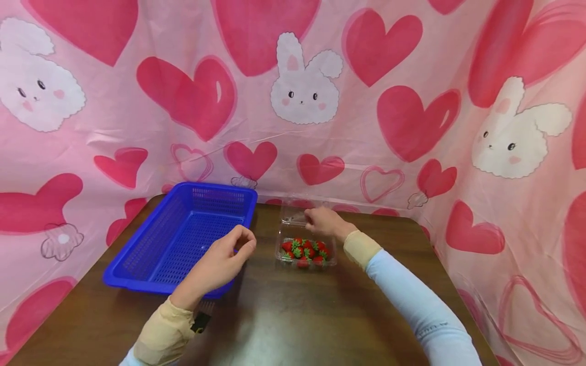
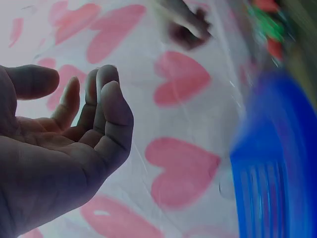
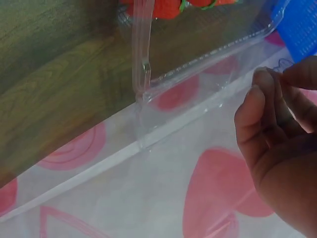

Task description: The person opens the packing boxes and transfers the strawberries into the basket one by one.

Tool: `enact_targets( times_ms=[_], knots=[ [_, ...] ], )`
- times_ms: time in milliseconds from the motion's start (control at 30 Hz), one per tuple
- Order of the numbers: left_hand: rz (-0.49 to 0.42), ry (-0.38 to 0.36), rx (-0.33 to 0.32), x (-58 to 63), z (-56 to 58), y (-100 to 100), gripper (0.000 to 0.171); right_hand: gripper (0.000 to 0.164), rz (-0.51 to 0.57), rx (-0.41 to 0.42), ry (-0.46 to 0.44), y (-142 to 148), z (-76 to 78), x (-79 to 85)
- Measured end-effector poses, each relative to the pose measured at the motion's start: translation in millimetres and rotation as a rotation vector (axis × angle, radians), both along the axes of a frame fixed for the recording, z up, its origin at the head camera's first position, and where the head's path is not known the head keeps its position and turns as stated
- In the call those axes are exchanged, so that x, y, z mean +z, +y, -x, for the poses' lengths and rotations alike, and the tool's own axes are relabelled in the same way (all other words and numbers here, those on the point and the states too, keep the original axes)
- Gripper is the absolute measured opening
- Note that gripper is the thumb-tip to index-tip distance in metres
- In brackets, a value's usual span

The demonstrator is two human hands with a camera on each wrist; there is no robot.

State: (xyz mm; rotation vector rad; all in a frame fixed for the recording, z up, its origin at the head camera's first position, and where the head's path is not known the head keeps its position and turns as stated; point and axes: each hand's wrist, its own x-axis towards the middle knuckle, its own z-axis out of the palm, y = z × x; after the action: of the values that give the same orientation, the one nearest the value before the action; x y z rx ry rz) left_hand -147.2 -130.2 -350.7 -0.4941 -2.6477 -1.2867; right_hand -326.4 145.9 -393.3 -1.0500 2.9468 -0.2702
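In the head view a clear plastic box (image 1: 305, 263) holds several red strawberries (image 1: 308, 250) with green leaves, its clear lid (image 1: 293, 216) raised at the back. My right hand (image 1: 327, 222) is above the box, in front of the lid. The right wrist view shows its bent fingers (image 3: 250, 111) and thumb close together, with nothing visible between them and the box edge off to the side. Over the right side of a blue plastic basket (image 1: 112, 272) hovers my left hand (image 1: 220, 259). Its fingers are loosely curled and hold nothing in the left wrist view.
Basket and box stand on a brown wooden table (image 1: 284, 315). Behind and beside it hangs a pink cloth (image 1: 348, 127) with hearts and rabbits. Beside the left wrist, a small dark object (image 1: 200, 322) is partly hidden.
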Motion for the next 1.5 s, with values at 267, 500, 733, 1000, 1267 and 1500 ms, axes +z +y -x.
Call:
enact_targets(
  times_ms=[267, 500, 733, 1000, 1267, 1500],
  knots=[
    [0.299, 0.192, 0.12, -0.1, 11.8, -59.0, 0.004, 0.022, -0.064, 0.063, -0.113, -14.6, -2.0, -2.2],
    [0.497, 0.333, 0.354, -7.3, 18.9, -127.7, 0.023, 0.042, -0.155, 0.077, -0.173, -26.6, -3.0, -12.0],
    [0.578, 0.59, 0.565, -30.6, 23.8, -186.6, 0.038, 0.032, -0.225, 0.116, -0.176, -45.5, -1.6, -21.6],
    [0.62, 0.253, 0.558, -50.0, 24.5, -223.0, 0.048, 0.017, -0.217, 0.076, -0.189, -58.6, 2.0, -32.1],
    [0.57, -0.088, 0.452, -64.1, 24.0, -244.9, 0.07, 0.015, -0.243, 0.034, -0.18, -66.0, 3.9, -37.2],
    [0.53, -0.194, 0.348, -73.7, 29.0, -245.6, 0.058, 0.021, -0.261, 0.004, -0.153, -68.6, 2.0, -47.4]
  ],
)
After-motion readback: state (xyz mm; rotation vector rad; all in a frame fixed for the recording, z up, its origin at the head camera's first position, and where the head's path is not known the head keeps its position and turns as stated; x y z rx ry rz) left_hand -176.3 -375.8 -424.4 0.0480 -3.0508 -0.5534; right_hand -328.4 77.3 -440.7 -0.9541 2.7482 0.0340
